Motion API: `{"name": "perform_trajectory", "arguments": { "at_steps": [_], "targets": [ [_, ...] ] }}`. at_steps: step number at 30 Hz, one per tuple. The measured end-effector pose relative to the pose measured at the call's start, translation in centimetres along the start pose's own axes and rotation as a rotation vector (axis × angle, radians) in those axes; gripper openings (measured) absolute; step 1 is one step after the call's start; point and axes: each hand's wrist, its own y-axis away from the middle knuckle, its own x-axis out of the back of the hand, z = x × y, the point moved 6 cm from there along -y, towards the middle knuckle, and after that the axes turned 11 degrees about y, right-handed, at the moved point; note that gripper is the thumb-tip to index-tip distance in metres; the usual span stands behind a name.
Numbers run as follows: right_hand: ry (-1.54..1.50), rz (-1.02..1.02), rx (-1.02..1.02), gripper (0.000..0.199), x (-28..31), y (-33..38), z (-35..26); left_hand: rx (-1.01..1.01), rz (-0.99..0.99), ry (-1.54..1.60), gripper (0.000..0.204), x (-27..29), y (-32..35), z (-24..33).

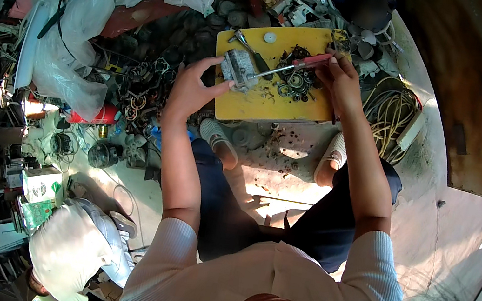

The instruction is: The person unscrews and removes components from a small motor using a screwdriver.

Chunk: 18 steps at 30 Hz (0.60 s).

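Observation:
My left hand point(193, 87) is closed round the near side of a grey, box-shaped metal part point(237, 67) at the left of a yellow tabletop point(242, 109). In my right hand point(340, 81) is a screwdriver point(287, 68) with a red handle. Its long shaft slants down to the left, and the tip meets the grey part or lies just over it; I cannot tell which. Behind the shaft lies a hammer point(250, 47) with a dark green handle. A heap of dark rings and small metal pieces point(297, 82) spreads under and beside the screwdriver. Farther back sits a white disc point(270, 37).
Coiled cables point(390, 109) lie on the floor right of the yellow top. Clear plastic bags point(80, 58) and piled scrap parts point(149, 86) crowd the left. Another person point(76, 244) is bent over at lower left. A brown wooden panel point(476, 95) stands at the right.

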Motion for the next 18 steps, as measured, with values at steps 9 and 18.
{"name": "perform_trajectory", "arguments": {
  "at_steps": [9,18],
  "targets": [
    [-0.257,0.047,0.076,0.028,-0.9,0.4,0.5,-0.001,-0.020,0.060,0.065,0.0,0.5,-0.2],
    [-0.416,0.085,0.189,0.029,-2.3,2.4,0.4,-0.053,0.010,-0.135,0.065,-0.2,0.6,0.8]
  ]
}}
